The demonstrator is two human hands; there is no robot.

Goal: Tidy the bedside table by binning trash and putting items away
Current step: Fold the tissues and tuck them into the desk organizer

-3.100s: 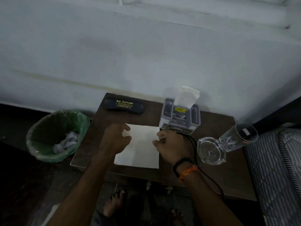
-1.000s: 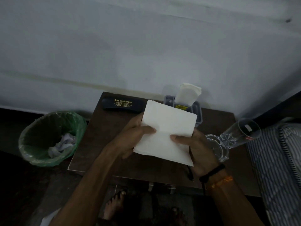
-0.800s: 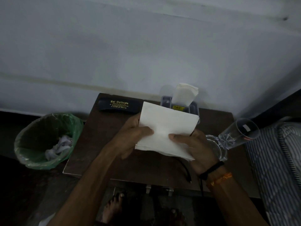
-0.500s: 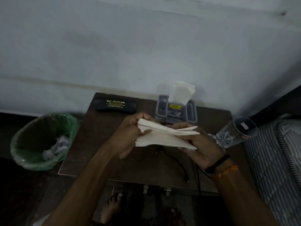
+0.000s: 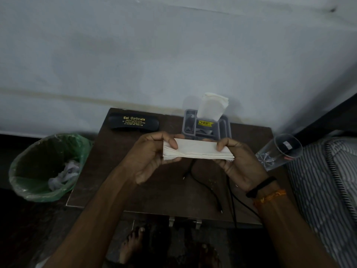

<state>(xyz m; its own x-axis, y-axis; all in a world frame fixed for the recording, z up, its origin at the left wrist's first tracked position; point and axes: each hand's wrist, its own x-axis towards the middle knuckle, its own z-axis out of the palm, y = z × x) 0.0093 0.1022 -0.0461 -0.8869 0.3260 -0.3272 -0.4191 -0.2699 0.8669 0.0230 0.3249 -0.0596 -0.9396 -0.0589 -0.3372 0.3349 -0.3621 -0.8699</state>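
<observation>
A white tissue [image 5: 197, 150], folded into a narrow strip, hangs above the dark wooden bedside table [image 5: 123, 149]. My left hand [image 5: 152, 155] pinches its left end and my right hand [image 5: 237, 161] pinches its right end. Behind it a grey tissue holder [image 5: 206, 126] stands at the back of the table with folded white tissues [image 5: 212, 106] sticking up from it. A black spectacle case [image 5: 134, 122] with yellow lettering lies at the back left. A black cable [image 5: 210, 187] trails across the tabletop under my hands.
A bin with a green liner [image 5: 46, 167] stands on the floor left of the table, with crumpled paper inside. A clear drinking glass [image 5: 280, 151] lies tilted at the table's right edge, by a striped mattress [image 5: 328, 186]. A pale wall is close behind.
The tissue lay flat on the table, then I lifted it with both hands and folded it over twice. It is now a narrow strip held at both ends.
</observation>
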